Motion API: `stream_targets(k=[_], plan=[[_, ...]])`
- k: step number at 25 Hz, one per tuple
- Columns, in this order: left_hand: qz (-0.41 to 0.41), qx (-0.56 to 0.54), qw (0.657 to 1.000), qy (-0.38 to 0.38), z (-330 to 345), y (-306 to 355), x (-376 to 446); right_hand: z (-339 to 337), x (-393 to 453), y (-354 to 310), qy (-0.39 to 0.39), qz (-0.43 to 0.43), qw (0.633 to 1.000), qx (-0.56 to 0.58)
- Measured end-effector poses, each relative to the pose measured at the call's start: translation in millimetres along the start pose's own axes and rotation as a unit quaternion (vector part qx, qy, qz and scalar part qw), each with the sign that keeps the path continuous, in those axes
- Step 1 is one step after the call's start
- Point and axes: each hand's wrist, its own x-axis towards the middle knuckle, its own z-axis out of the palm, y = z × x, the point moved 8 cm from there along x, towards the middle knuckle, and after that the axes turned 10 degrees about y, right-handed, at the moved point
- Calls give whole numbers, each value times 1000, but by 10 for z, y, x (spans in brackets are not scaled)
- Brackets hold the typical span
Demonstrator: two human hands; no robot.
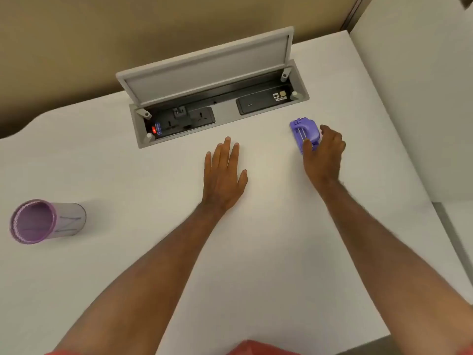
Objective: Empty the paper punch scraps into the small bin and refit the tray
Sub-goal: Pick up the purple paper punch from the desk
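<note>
Punch sat on the desk, right of the open socket box; the right hand curled around it, the left hand lay flat, open. Pickup step, seemingly; next needed carrying toward the purple bin, well left.

Both forearms are bare from elbow to wrist, with no sleeves, watch, bracelet or rings showing. The left hand and right hand wear no gloves, and the nails are short and unpainted. Fine hair shows along the right forearm. A strip of red clothing shows at the bottom edge.
</note>
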Motion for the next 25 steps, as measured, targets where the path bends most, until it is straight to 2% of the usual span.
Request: stream_targets(k=[2,7,14,18,22,25], plan=[[-2,6,1000,-9,33,-33,8,28,32,40,15,37,999,14],[3,16,1000,-24,112,-47,-21,71,42,62,38,57,998,9],[-2,13,1000,-23,106,-56,-23,99,76,89,23,83,996,24],[-8,17,999,-41,87,-57,-19,105,92,14,-8,77,990,119],[-30,-19,997,-69,-20,-75,28,-10,43,-194,-23,62,984,165],[-64,-61,995,-37,-275,-83,-4,-184,-111,-506,-20,21,981,194]])
